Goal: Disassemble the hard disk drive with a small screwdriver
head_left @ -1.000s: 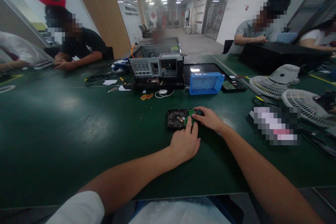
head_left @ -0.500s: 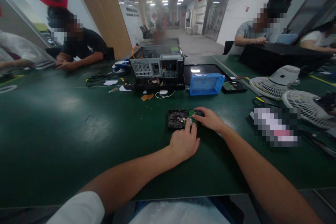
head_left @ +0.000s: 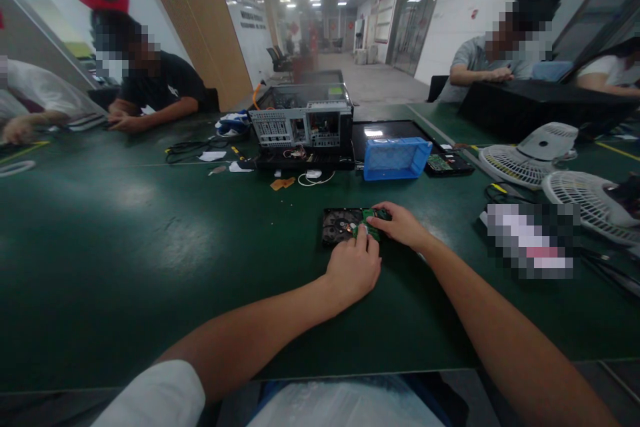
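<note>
"Head view: a bare-handed person works over a dark hard drive (head_left: 340, 227) lying flat on a green table (head_left: 200, 280). Where are the hands?"

"Both meet at the drive's right end, over a green circuit board (head_left: 369, 214). The right hand (head_left: 403, 225) grasps the board's end, thumb on top, other fingers curled at the far side. The left hand (head_left: 354, 268) reaches in from the near side, its foremost fingertips touching the board; whether they pinch anything cannot be told."

"What does careful handling call for?"

"Judging by the pose, light, even pressure close to the board's edges, so that it does not flex or scrape. The drive seems best kept flat, with one hand steadying while the other makes small movements, and skin kept off the contacts and the bare left part."

"What is hard to make out?"

"Fingers cover much of the board, so its fastenings and any small part under the left fingertips are hidden. Whether the right hand clasps the drive as well is unclear. Beyond, a blue bin (head_left: 390, 170) stands on its side before a dark flat panel (head_left: 367, 128), covering part of it."
</note>
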`<state>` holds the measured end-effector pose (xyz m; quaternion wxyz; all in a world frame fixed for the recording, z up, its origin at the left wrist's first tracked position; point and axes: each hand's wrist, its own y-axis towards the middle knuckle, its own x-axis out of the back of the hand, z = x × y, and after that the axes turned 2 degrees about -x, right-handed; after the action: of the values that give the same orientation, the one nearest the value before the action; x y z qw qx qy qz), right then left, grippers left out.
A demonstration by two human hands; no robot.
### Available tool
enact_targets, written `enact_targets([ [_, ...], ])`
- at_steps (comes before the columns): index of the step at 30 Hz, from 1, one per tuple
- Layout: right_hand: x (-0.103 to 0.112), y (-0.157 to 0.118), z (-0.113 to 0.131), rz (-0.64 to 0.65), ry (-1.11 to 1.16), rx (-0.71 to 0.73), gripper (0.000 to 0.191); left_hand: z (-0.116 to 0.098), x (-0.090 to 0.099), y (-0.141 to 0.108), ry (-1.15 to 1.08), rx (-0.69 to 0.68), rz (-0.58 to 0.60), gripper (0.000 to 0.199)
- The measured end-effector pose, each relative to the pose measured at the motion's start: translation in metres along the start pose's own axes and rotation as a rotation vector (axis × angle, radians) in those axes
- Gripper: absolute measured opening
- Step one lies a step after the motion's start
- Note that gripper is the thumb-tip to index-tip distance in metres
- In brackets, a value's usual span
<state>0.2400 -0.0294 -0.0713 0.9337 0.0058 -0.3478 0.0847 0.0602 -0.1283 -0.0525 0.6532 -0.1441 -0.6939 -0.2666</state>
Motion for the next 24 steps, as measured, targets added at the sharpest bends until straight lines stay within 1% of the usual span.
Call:
enact_targets([
  [6, 0.002, 0.002, -0.002, -0.006, 0.006, -0.053, 0.049, 0.004, -0.002, -0.002, -0.025, -0.006, -0.050, 0.050],
  [12, 0.009, 0.002, -0.012, -0.007, 0.037, -0.126, 0.055, 0.007, -0.009, 0.001, -0.075, -0.067, -0.059, 0.055],
  [17, 0.013, 0.002, -0.016, -0.021, 0.017, -0.128, 0.054, 0.009, -0.010, 0.002, -0.112, -0.130, -0.069, 0.053],
  [20, 0.015, 0.003, -0.016, -0.031, -0.023, -0.110, 0.053, 0.009, -0.006, 0.001, -0.130, -0.190, -0.063, 0.051],
  [24, 0.018, 0.003, -0.017, -0.050, -0.056, -0.098, 0.052, 0.007, 0.004, -0.005, -0.162, -0.320, -0.075, 0.046],
])
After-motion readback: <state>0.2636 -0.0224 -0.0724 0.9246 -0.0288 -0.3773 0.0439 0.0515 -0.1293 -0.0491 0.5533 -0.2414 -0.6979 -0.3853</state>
